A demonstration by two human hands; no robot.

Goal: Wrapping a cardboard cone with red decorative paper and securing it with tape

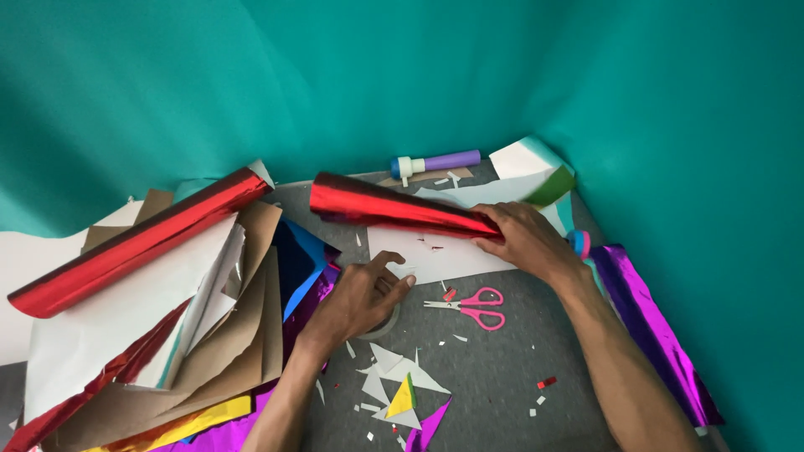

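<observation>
Foil roll: my right hand [526, 241] grips the red foil cone [394, 207] at its narrow end, pressed over the white sheet [435, 255].
Tape: my left hand [360, 297] rests loosely curled on the tape roll [387, 322], not clenched.
Risk: foil may spring open if my grip slackens; it looks stiff and slick.
Nearby: pink scissors [473, 305] just beside the left hand; glue stick [435, 163] behind.
Obstruction: paper scraps [398, 377] and the heaped sheets [167, 335] crowd the left.

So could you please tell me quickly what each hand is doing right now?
Left hand: resting on a tape roll, fingers loosely curled.
Right hand: closed on the red foil roll.
</observation>
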